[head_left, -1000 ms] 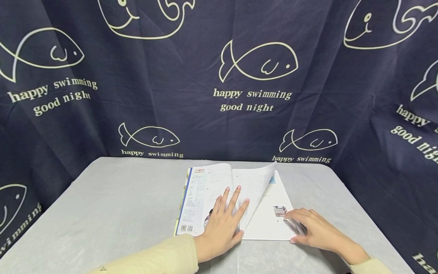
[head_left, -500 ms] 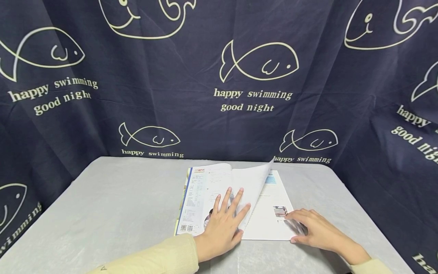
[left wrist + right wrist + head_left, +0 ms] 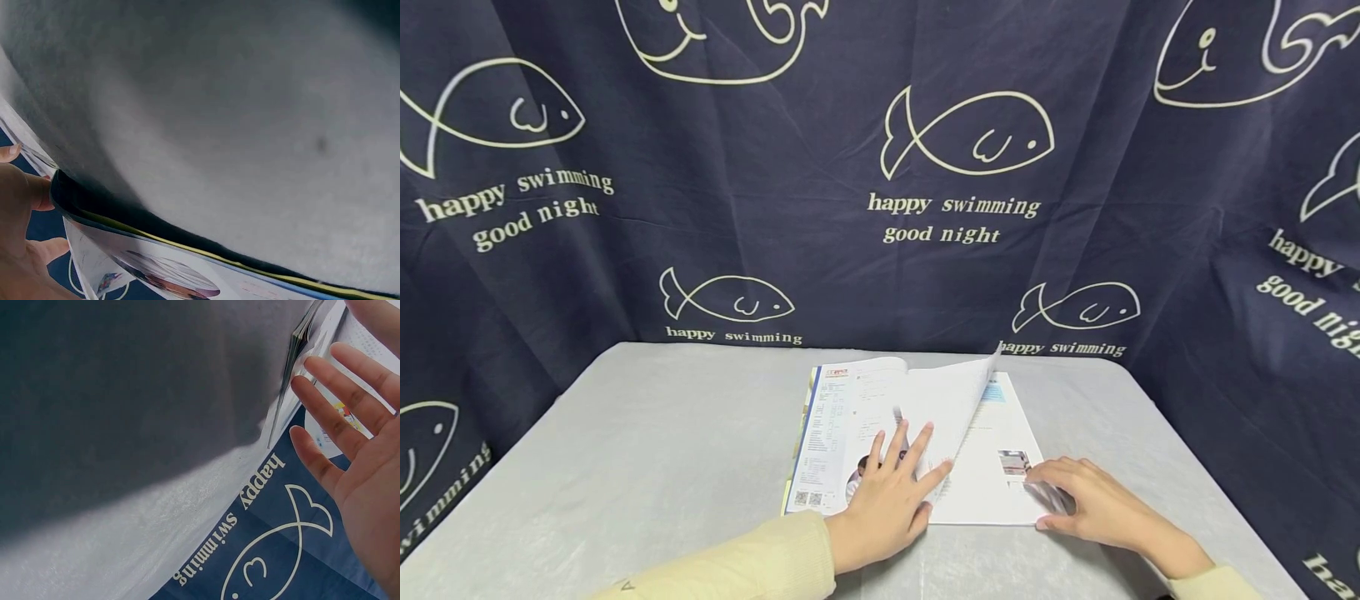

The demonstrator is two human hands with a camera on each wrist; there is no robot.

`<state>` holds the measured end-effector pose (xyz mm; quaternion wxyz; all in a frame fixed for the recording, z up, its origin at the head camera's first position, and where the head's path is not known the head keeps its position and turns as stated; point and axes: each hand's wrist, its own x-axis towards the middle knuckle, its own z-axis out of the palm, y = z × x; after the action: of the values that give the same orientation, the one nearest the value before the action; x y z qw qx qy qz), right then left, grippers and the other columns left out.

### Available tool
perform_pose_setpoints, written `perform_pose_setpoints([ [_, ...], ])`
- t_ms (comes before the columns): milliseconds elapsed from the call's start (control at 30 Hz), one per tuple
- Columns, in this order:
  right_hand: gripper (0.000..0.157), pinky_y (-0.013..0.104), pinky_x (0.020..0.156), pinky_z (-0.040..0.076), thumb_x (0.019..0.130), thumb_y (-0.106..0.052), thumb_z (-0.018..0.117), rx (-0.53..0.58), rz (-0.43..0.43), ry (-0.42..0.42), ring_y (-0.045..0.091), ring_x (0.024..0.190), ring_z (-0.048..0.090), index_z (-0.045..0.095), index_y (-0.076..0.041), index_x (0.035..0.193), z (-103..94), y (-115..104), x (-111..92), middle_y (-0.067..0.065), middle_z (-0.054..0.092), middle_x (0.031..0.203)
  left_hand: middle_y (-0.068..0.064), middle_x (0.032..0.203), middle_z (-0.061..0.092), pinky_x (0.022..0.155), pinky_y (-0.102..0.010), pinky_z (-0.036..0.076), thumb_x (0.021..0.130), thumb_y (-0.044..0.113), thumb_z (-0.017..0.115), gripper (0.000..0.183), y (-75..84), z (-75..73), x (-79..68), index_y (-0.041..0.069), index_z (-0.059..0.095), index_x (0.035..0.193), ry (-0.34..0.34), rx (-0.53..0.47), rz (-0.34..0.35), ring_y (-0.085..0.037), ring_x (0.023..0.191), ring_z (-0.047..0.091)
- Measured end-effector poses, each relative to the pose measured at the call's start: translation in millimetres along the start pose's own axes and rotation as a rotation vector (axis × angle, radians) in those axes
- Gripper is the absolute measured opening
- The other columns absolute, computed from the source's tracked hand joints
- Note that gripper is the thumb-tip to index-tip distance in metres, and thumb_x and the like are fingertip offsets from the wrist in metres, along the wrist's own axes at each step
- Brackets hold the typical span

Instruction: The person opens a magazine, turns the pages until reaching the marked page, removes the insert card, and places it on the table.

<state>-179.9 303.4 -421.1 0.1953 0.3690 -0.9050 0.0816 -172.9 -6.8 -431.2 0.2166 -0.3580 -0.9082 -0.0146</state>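
An open magazine (image 3: 992, 500) lies on the table, with one loose leaf (image 3: 951, 392) raised and curled near its middle, top corner pointing up and right. Across the centre fold my left hand (image 3: 891, 500) rests with spread, fairly straight fingers, its fingertips against the lifted leaf. My right hand (image 3: 1090, 504) holds the magazine's lower right edge, thumb at the bottom corner and fingers over the page. Seen from the right wrist, page edges (image 3: 301, 337) bulge apart beside the fingers. The left wrist view catches the magazine's thick lower edge (image 3: 187, 250) next to the thumb.
A grey cloth-covered table (image 3: 662, 467) spreads on all sides of the magazine. Behind it hangs a dark blue curtain (image 3: 820, 208) printed with fish outlines and lettering, which also closes in both sides.
The raised leaf has tilted slightly more upright, baring more of the right page. My left fingers have shifted a little down and right along it. The right hand has stayed put.
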Motion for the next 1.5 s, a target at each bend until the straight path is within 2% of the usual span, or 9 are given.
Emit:
perform_pose_setpoints([
  [333,0.046,0.029,0.077,0.040,0.057,-0.035,0.081,0.019,0.003,-0.017,0.012,0.087,0.059,0.066,-0.018,0.097,-3.9,-2.4,1.6,-0.010,0.066,0.095,-0.016,0.150,0.021,0.099,-0.060,0.029,0.085,0.038,0.053,0.050,-1.5,1.4,-1.2,0.026,0.045,0.133,-0.034,-0.003,-0.018,-0.041,0.134,0.025],
  [567,0.044,0.023,0.077,0.037,0.054,-0.030,0.081,0.013,-0.009,-0.002,0.007,0.085,0.057,0.066,-0.018,0.094,-3.4,-2.4,0.7,-0.012,0.065,0.093,-0.018,0.149,0.021,0.101,-0.057,0.027,0.088,0.046,0.048,0.054,-2.2,0.2,-3.1,0.018,0.042,0.134,-0.082,-0.026,-0.020,-0.036,0.134,0.027],
  [733,0.044,0.021,0.077,0.035,0.054,-0.032,0.081,0.018,-0.012,-0.005,0.008,0.085,0.058,0.066,-0.019,0.093,-3.6,-1.6,0.9,-0.011,0.065,0.094,-0.020,0.147,0.025,0.100,-0.057,0.029,0.089,0.049,0.046,0.057,-3.1,0.9,-3.5,0.011,0.043,0.131,-0.081,-0.024,-0.007,-0.034,0.131,0.034],
  [900,0.043,0.024,0.077,0.037,0.057,-0.036,0.080,0.027,-0.016,-0.019,0.009,0.087,0.058,0.066,-0.019,0.094,-3.7,-0.4,1.6,-0.009,0.066,0.095,-0.020,0.144,0.029,0.100,-0.055,0.031,0.090,0.051,0.043,0.060,-2.7,0.6,-3.6,0.009,0.041,0.131,-0.116,-0.042,-0.028,-0.033,0.125,0.042],
  [1067,0.044,0.026,0.076,0.039,0.057,-0.039,0.079,0.033,-0.023,-0.023,0.009,0.088,0.058,0.066,-0.020,0.094,-3.8,1.1,1.2,-0.010,0.065,0.096,-0.019,0.144,0.030,0.099,-0.053,0.031,0.090,0.053,0.041,0.061,-1.7,0.2,-3.7,0.011,0.039,0.133,-0.134,-0.041,-0.056,-0.032,0.118,0.046],
  [1333,0.040,0.031,0.073,0.042,0.061,-0.040,0.077,0.065,-0.059,-0.019,0.011,0.086,0.058,0.066,-0.020,0.095,-4.2,2.1,1.7,-0.008,0.065,0.094,-0.018,0.143,0.033,0.094,-0.049,0.030,0.088,0.058,0.041,0.057,-1.3,0.6,-3.6,0.029,0.041,0.136,-0.136,-0.025,-0.074,-0.027,0.103,0.049],
  [1500,0.040,0.030,0.074,0.041,0.060,-0.040,0.077,0.068,-0.060,-0.026,0.010,0.085,0.058,0.066,-0.021,0.094,-3.8,3.5,1.7,-0.010,0.065,0.093,-0.018,0.143,0.032,0.092,-0.048,0.031,0.087,0.059,0.041,0.055,-1.4,-1.1,-3.6,0.030,0.043,0.134,-0.161,-0.013,-0.080,-0.028,0.101,0.049],
])
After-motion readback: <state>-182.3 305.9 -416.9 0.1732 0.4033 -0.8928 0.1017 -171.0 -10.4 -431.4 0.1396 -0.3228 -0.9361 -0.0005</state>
